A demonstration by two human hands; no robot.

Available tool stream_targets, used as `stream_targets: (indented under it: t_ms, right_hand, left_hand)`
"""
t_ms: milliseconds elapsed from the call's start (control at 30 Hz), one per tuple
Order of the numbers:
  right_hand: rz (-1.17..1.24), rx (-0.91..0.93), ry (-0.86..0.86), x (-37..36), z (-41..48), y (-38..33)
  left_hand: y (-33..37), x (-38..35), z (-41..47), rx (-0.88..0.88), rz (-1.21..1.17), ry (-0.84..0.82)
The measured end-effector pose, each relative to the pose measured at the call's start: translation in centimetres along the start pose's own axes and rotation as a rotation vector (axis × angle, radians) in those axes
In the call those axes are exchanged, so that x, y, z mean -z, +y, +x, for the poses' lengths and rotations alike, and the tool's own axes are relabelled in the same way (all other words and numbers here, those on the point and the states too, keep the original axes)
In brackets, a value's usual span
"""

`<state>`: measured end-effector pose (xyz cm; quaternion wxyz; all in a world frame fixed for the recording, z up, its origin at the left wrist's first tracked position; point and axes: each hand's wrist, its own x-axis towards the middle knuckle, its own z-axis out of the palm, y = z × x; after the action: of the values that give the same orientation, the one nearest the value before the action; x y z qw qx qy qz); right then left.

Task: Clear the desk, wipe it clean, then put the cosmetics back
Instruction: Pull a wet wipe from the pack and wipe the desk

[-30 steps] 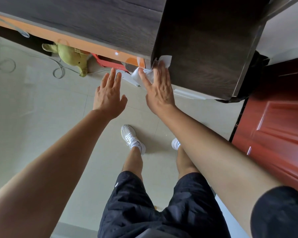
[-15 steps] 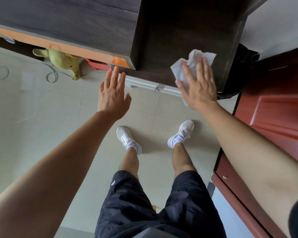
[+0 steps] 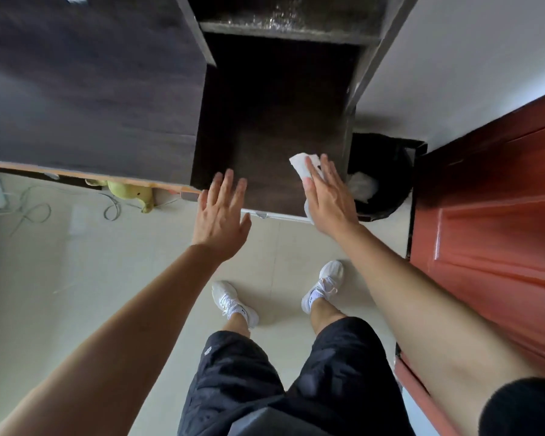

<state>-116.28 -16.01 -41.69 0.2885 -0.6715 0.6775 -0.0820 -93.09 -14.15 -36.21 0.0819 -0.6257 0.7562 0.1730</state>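
The right hand (image 3: 329, 196) lies flat with straight fingers on a white tissue (image 3: 300, 166), pressing it onto the dark desk (image 3: 274, 121) near that surface's front right corner, at about one o'clock from the middle of the view. The left hand (image 3: 222, 215) holds nothing. Its fingers are spread and relaxed over the desk's front edge, at nine o'clock from the right hand.

The main risk, as I judge it, is the tissue slipping out. It is only pinned under a flat palm, not gripped, and part of it hangs past the front edge. A stroke toward three o'clock could carry it off the side and into the black bin (image 3: 387, 171), which stands just beside the desk with crumpled white paper inside. A stroke toward six o'clock could drop it on the floor. Light pressure could also let the tissue bunch up and skip patches.

The tissue's long axis runs roughly twelve to six o'clock, in line with the hand. A free corner pokes out past the fingertips toward eleven o'clock — the opposite end shows below the palm. No cosmetics are in view.
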Motion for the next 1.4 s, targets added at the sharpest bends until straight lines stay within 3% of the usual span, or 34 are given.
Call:
stream_targets:
  t_ms: [400,533,600,633,767,1000,1133,1400]
  right_hand:
    - [0.175,0.142,0.214,16.9,4.9,-9.5]
    - [0.224,0.124,0.456,20.6,8.1,-13.1]
    - [0.131,0.122,0.566,20.5,10.0,-14.4]
    - [0.072,0.113,0.525,20.0,11.1,-14.8]
    - [-0.156,0.006,0.013,15.7,14.5,-14.5]
    - [-0.334,-0.050,0.040,14.0,14.9,-14.2]
    - [-0.337,-0.144,0.059,14.5,13.8,-13.0]
    - [-0.355,-0.187,0.085,15.2,16.8,-12.9]
  left_hand:
    - [2.3,18.0,5.4,-0.024,0.149,0.312]
    - [0.6,21.4,8.3,-0.095,0.165,0.346]
    - [-0.7,22.1,9.6,-0.140,0.162,0.371]
    - [-1.4,22.1,10.1,-0.174,0.169,0.383]
    - [-4.5,21.1,11.3,-0.358,0.254,0.414]
    - [-8.6,19.9,12.2,-0.515,0.243,0.320]
    - [-9.8,17.9,12.9,-0.363,0.051,0.217]
    - [-11.0,12.5,13.6,-0.243,0.055,0.028]
